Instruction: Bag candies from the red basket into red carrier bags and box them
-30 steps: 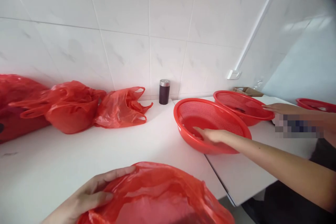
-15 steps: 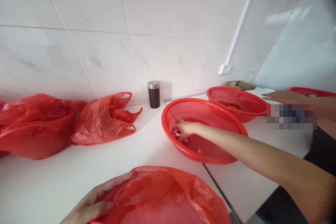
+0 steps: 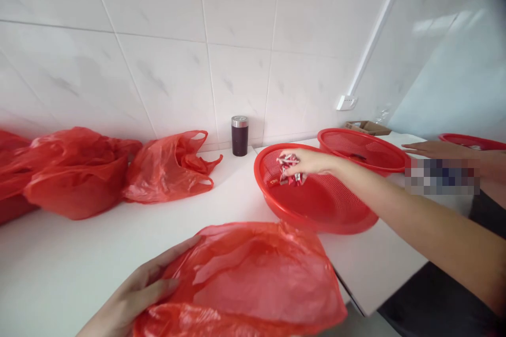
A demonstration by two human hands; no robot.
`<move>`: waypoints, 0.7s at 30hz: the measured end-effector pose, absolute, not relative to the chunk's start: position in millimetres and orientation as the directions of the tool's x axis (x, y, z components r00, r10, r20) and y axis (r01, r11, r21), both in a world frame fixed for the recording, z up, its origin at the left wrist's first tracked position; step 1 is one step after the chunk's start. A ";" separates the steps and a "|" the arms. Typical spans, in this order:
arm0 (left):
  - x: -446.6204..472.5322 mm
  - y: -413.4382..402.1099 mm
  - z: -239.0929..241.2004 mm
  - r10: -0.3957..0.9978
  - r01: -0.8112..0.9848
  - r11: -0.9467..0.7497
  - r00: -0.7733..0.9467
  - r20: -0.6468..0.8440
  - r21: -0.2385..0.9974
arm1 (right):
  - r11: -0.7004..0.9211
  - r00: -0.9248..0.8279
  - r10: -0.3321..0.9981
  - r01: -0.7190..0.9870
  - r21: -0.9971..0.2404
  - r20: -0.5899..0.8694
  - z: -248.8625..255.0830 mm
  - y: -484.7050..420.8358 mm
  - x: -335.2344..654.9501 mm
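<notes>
My left hand [image 3: 136,292] grips the left edge of a red plastic bag [image 3: 253,279] lying at the near edge of the white counter [image 3: 98,242], fingers curled over the film. My right hand [image 3: 306,162] is raised above the nearer red mesh basket [image 3: 316,205], closed on a bunch of small red-and-white wrapped sweets [image 3: 289,168]. A little red piece lies on the basket's inner wall just left of that hand.
A second red mesh basket [image 3: 363,150] stands behind the first, and a third [image 3: 472,141] at far right. Another person's hand [image 3: 429,148] rests by the second basket. Several filled red bags [image 3: 75,168] lie at left. A dark jar [image 3: 239,136] stands against the tiled wall.
My right hand has come up out of the basket bottom holding the sweets. My left hand keeps its hold on the bag. The view has shifted slightly.
</notes>
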State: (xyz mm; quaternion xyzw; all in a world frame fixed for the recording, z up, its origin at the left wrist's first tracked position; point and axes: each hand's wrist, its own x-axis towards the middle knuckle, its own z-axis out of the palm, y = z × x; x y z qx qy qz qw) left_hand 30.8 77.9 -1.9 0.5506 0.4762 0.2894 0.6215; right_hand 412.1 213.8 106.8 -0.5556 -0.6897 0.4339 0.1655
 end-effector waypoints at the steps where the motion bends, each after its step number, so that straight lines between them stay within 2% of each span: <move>1: 32.9 78.0 2.2 0.862 0.130 0.241 0.426 -0.273 0.962 | 0.059 -0.368 0.910 0.574 -0.816 -0.193 122.7 202.8 401.8; 4: 41.5 77.1 13.6 0.828 0.085 0.249 0.497 -0.258 0.965 | 0.246 -0.550 0.831 0.493 -0.835 -0.080 157.7 166.2 358.4; 8: 49.5 72.5 23.3 0.798 -0.037 0.321 0.549 -0.249 0.946 | 0.449 -0.782 0.588 0.528 -0.721 -0.206 141.4 121.4 300.2; 9: 49.9 71.4 24.4 0.795 -0.057 0.326 0.556 -0.242 0.944 | 0.507 -0.785 0.575 0.562 -0.653 -0.230 129.0 113.2 290.2; 12: 47.2 69.0 25.6 0.815 -0.034 0.289 0.534 -0.227 0.957 | 0.588 -0.723 0.658 0.668 -0.457 -0.209 99.3 101.6 276.4; 13: 45.6 68.2 25.7 0.826 -0.004 0.265 0.517 -0.224 0.964 | 0.578 -0.710 0.677 0.676 -0.458 -0.193 96.2 102.9 277.4; 15: 43.2 65.7 26.1 0.852 0.070 0.213 0.475 -0.220 0.975 | 0.513 -0.699 0.699 0.635 -0.578 -0.148 99.9 113.3 288.4; 17: 43.0 60.2 27.0 0.880 0.122 0.172 0.427 -0.208 0.978 | 0.425 -0.617 0.785 0.605 -0.673 -0.060 108.0 131.8 311.0; 19: 45.2 50.7 27.4 0.919 0.111 0.168 0.341 -0.197 0.979 | 0.326 -0.442 0.897 0.693 -0.643 -0.022 108.8 151.5 343.0; 21: 48.2 37.7 24.8 0.960 0.069 0.194 0.194 -0.203 0.979 | 0.181 -0.277 0.953 0.849 -0.497 -0.126 97.0 164.0 377.7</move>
